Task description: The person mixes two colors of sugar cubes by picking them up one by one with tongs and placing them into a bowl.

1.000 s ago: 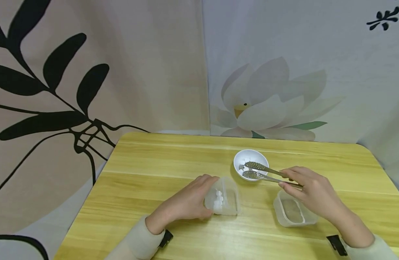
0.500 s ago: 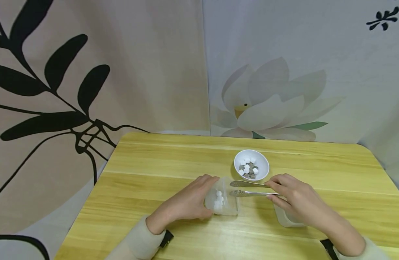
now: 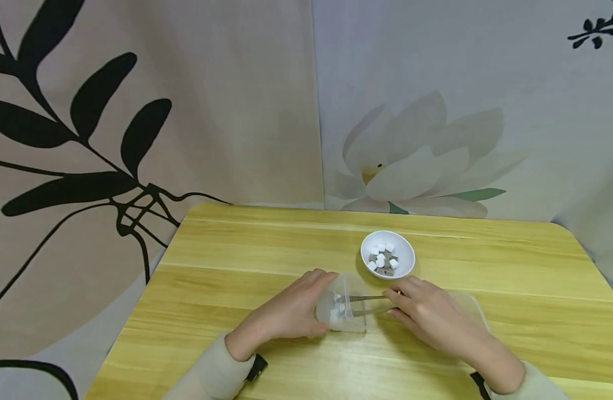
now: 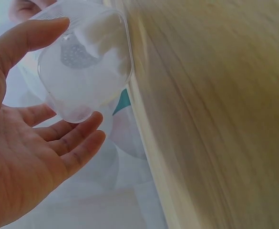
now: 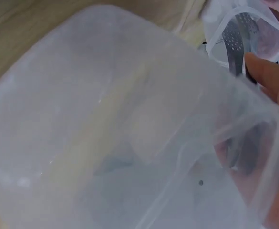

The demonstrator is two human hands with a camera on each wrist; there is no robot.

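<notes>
My left hand (image 3: 291, 311) holds a clear plastic container (image 3: 356, 323) on its side on the table, its mouth turned to the right. Thumb and fingers lie on opposite sides of it in the left wrist view, and white pieces (image 4: 101, 38) show through its base. In my right hand (image 3: 431, 314) are metal tongs (image 3: 368, 298), their perforated tips (image 5: 233, 43) inside the container's mouth. Whether the tips touch a white piece, I cannot tell. Behind the hands stands a white bowl (image 3: 365, 244) with several white cubes (image 3: 380, 260) and grey-brown cubes (image 3: 388, 272).
A second clear plastic container (image 3: 473, 305) stands on the wooden table (image 3: 236, 239), partly hidden under my right hand; its wall (image 5: 72, 86) fills much of the right wrist view. A patterned curtain (image 3: 246, 111) hangs behind the table's far edge.
My right hand has moved the tongs from over the bowl, leftward and nearer, into the tilted container's mouth. The left hand and its container have stayed in place.
</notes>
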